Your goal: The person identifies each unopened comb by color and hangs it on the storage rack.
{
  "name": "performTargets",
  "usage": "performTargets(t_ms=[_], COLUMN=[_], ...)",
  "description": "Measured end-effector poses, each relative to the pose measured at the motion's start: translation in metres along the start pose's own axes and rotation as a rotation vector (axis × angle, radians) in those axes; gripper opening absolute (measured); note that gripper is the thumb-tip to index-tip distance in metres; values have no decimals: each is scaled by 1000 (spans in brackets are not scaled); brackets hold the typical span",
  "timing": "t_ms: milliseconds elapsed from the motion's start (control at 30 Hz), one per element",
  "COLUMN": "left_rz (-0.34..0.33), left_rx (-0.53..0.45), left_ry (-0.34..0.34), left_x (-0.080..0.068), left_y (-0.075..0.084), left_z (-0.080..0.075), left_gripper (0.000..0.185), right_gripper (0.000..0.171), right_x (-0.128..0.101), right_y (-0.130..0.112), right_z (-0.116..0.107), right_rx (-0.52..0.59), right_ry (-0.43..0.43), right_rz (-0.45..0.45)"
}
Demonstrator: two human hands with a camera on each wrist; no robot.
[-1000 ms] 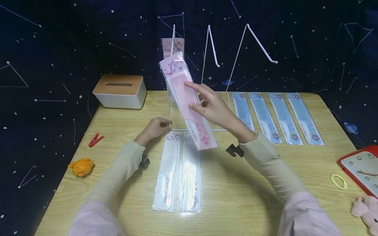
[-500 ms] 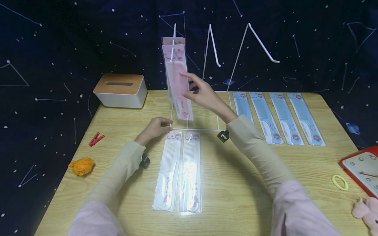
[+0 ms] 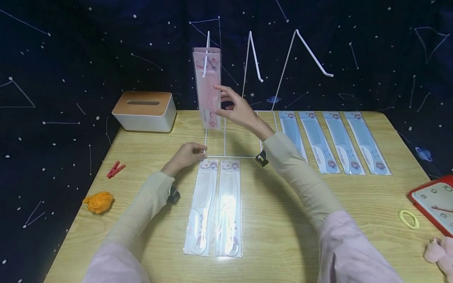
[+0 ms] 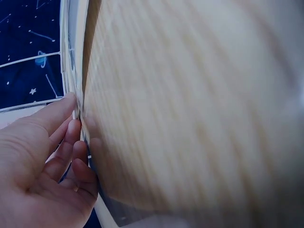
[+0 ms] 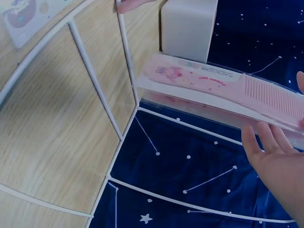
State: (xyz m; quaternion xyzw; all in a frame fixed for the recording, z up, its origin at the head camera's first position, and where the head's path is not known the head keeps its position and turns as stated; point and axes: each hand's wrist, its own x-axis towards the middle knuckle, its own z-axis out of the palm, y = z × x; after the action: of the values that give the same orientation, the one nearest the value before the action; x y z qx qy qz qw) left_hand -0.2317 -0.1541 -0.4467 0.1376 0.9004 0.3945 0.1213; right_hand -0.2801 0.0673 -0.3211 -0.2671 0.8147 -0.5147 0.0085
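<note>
A pink comb (image 3: 211, 90) in a clear package hangs on the left arm of the white wire rack (image 3: 249, 59), in front of another pink package. My right hand (image 3: 235, 105) is at its right edge, index fingertip and thumb overlapping the package front, the other fingers beside it. The right wrist view shows the comb (image 5: 209, 88) with my fingers extended along its lower side. Low at the rack's front left corner, my left hand (image 3: 185, 158) pinches the thin white frame between thumb and fingers. Two packaged white combs (image 3: 201, 208) lie in front of the rack.
Several packaged blue combs (image 3: 318, 143) lie in a row at the right. A tissue box (image 3: 145, 112) stands back left, above a red clip (image 3: 116, 169) and an orange bundle (image 3: 98, 202). On the right are a red clock (image 3: 433, 200), a yellow ring (image 3: 408, 219) and a pink plush toy (image 3: 439, 251).
My right hand has carried the pink comb package up and left onto the rack's left arm, then farther back along it. My left hand has stayed at the frame corner.
</note>
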Motion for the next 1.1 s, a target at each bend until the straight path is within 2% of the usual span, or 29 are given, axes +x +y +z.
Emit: performTargets(t_ms=[167,333,667,867,1100], left_rz=[-7,-20,-24,-16,-19], left_rx=[-3,6,7,5,5], left_ry=[-1,1,1,5,-6], left_x=[1,0,1,0,-1], left_y=[-1,0,4,3,4], left_z=[1,0,0,0,0], left_gripper=[36,36,36,36,36], right_gripper=[65,57,46,42,39], right_x=[-7,-20,-69,-106,-149], right_y=[4,9,12,16,26], right_z=[1,4,16,26,40], right_rx=[12,31,20,-5,-72], right_ry=[11,61,71,37,-96], right_rz=[21,23,11,64,154])
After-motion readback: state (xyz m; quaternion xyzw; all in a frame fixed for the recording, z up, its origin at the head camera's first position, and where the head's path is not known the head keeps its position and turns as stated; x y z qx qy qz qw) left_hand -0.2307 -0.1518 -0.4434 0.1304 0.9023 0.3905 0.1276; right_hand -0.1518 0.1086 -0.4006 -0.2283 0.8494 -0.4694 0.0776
